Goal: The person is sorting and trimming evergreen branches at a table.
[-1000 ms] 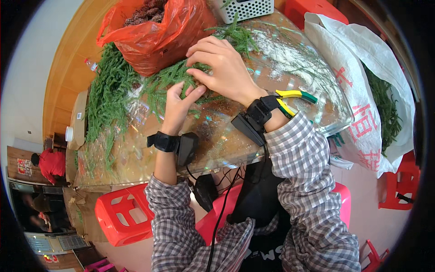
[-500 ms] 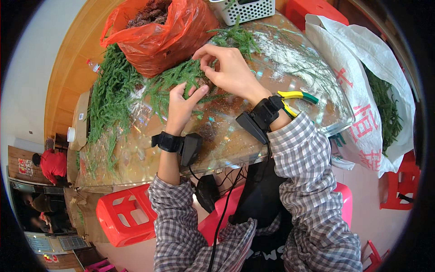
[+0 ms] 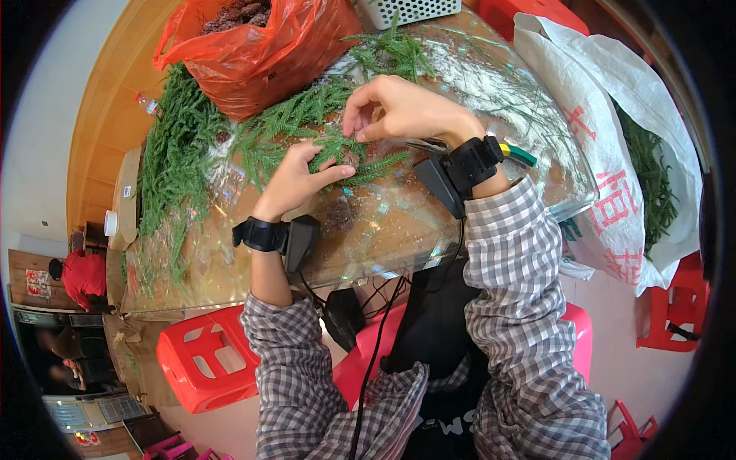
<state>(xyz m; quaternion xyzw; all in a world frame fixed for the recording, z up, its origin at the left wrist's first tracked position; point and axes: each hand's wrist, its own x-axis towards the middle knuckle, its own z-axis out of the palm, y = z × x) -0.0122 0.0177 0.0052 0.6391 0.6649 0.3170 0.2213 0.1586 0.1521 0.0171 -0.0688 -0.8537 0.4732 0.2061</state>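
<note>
My left hand (image 3: 295, 180) is closed, thumb and fingers round a green needle-leaf sprig (image 3: 383, 166) with a brown pine cone (image 3: 350, 159) at its base. Just above it, my right hand (image 3: 410, 111) is pinched, fingertips at the top of the sprig; whatever lies between them is too small to make out. Pliers with green and yellow handles (image 3: 523, 156) lie on the table, partly hidden behind my right wrist. More loose green branches (image 3: 295, 115) lie beyond my hands.
A red plastic bag (image 3: 261, 65) of pine cones stands at the back, beside a white perforated basket (image 3: 410, 11). A heap of greenery (image 3: 180, 142) lies at left. White powder (image 3: 475, 77) covers part of the glass-topped table (image 3: 383, 238). A white woven sack (image 3: 613, 207) stands at right.
Both hands have shifted slightly, the left to the left and down, the right to the right. The sprig shows more between them, and the right wrist now covers more of the pliers.
</note>
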